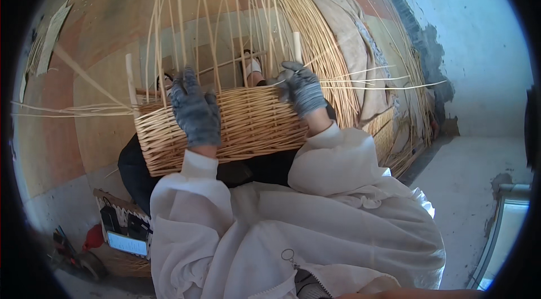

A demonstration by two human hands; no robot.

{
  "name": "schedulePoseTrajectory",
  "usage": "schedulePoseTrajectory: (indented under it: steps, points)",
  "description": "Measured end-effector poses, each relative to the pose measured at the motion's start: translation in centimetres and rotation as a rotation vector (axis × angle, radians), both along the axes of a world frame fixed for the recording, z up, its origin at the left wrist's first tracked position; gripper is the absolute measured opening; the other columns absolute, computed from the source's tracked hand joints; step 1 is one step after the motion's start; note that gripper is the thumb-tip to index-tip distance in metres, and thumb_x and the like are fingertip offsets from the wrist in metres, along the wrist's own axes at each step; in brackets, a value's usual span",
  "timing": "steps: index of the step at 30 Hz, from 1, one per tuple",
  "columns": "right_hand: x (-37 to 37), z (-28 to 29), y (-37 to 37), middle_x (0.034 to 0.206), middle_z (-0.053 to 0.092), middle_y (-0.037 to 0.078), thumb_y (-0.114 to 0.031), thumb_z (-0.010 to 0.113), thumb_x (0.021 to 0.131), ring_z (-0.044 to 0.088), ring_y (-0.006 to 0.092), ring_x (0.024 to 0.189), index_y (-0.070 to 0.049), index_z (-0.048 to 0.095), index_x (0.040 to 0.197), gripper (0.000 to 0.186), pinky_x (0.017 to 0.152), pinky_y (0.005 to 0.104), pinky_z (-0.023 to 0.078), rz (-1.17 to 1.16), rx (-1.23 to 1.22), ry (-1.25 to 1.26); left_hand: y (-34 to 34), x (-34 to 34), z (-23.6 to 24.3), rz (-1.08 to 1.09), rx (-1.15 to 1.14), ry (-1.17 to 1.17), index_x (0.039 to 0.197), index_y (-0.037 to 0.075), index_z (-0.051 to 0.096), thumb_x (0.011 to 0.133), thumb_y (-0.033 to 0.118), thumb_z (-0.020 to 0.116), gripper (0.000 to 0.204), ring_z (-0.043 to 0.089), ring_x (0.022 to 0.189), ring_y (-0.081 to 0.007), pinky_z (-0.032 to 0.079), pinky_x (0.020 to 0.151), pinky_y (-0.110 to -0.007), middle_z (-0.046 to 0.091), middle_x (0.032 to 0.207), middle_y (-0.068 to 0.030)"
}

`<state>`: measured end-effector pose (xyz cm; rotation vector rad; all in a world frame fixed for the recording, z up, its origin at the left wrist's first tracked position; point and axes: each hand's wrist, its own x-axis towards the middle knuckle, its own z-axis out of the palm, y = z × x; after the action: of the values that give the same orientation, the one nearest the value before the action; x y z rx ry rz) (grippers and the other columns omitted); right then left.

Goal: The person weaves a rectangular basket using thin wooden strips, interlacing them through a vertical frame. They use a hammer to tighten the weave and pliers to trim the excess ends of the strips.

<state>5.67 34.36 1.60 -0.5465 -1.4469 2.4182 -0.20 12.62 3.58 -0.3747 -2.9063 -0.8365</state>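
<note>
Tiled floor (98, 138) below, bare wall (479, 45) at right. Wicker panel (259, 116) sits across the lap, upright rods (180, 17) rising from its top edge. Gloved left hand (195, 110) lies on its face, left of middle, fingers fairly straight past that edge; can't tell if they pinch a rod. Gloved right hand (303, 89) at the right end, fingers curled beside the wooden post (297, 45); grip unclear.

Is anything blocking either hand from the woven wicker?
Nothing visible except the grey gloves. The left hand lies over the woven wicker; the right hand is at its top edge, near the right-hand post. Upright rods rise beyond, but none visibly crosses its near face.
</note>
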Motion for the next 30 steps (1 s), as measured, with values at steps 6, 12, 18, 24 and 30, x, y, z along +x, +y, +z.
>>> schedulePoseTrajectory:
  steps: [6, 12, 18, 24, 30]
  points:
    - [0.3, 1.5, -0.7, 0.08, 0.062, 0.014, -0.005, 0.056, 0.085, 0.064, 0.0255, 0.064, 0.001, 0.052, 0.107, 0.022, 0.044, 0.0316, 0.054, 0.063, -0.139, -0.015, -0.5, -1.7, 3.3, -0.225, -0.078, -0.21, 0.128, 0.003, 0.045, 0.083, 0.005, 0.051, 0.045, 0.062, 0.08, -0.0332, 0.048, 0.073, -0.039, 0.064, 0.088, -0.0211]
    - [0.6, 0.8, 1.5, 0.078, 0.062, 0.012, -0.005, 0.056, 0.085, 0.065, 0.0246, 0.067, 0.002, 0.054, 0.103, 0.02, 0.046, 0.0308, 0.054, 0.037, -0.068, -0.051, 3.2, -1.1, 1.0, -0.317, -0.162, 0.081, 0.138, 0.013, 0.033, 0.084, 0.024, 0.056, 0.06, 0.054, 0.106, -0.0305, 0.046, 0.084, -0.037, 0.049, 0.122, -0.0228]
    - [-9.9, 1.0, 2.7, 0.097, 0.061, 0.017, -0.005, 0.051, 0.086, 0.055, 0.0258, 0.107, -0.016, 0.05, 0.123, 0.038, 0.079, 0.0398, 0.052, 0.14, 1.672, -0.353, 10.3, 2.9, 0.6, -0.382, -0.331, -0.064, 0.13, 0.008, 0.044, 0.08, 0.039, 0.059, 0.062, 0.04, 0.118, -0.0406, 0.033, 0.1, -0.045, 0.029, 0.137, -0.0291]
    - [4.3, 4.3, 6.8, 0.087, 0.061, 0.013, 0.007, 0.049, 0.083, 0.062, 0.0217, 0.075, 0.0, 0.039, 0.13, 0.048, 0.065, 0.0316, 0.056, -0.144, -0.023, -0.358, 9.3, 3.7, 0.6, -0.31, -0.108, -0.02, 0.125, 0.004, 0.047, 0.08, 0.041, 0.059, 0.06, 0.04, 0.115, -0.0421, 0.03, 0.1, -0.05, 0.033, 0.131, -0.029]
    - [3.8, 9.6, 1.7, 0.076, 0.06, 0.005, -0.01, 0.059, 0.085, 0.054, 0.0122, 0.06, -0.003, 0.049, 0.12, 0.037, 0.048, 0.0256, 0.043, -0.13, 1.124, -0.57, 1.7, 4.9, 0.9, -0.231, 0.315, 0.35, 0.115, 0.003, 0.053, 0.083, 0.03, 0.062, 0.043, 0.046, 0.112, -0.0344, 0.035, 0.097, -0.044, 0.048, 0.117, -0.0194]
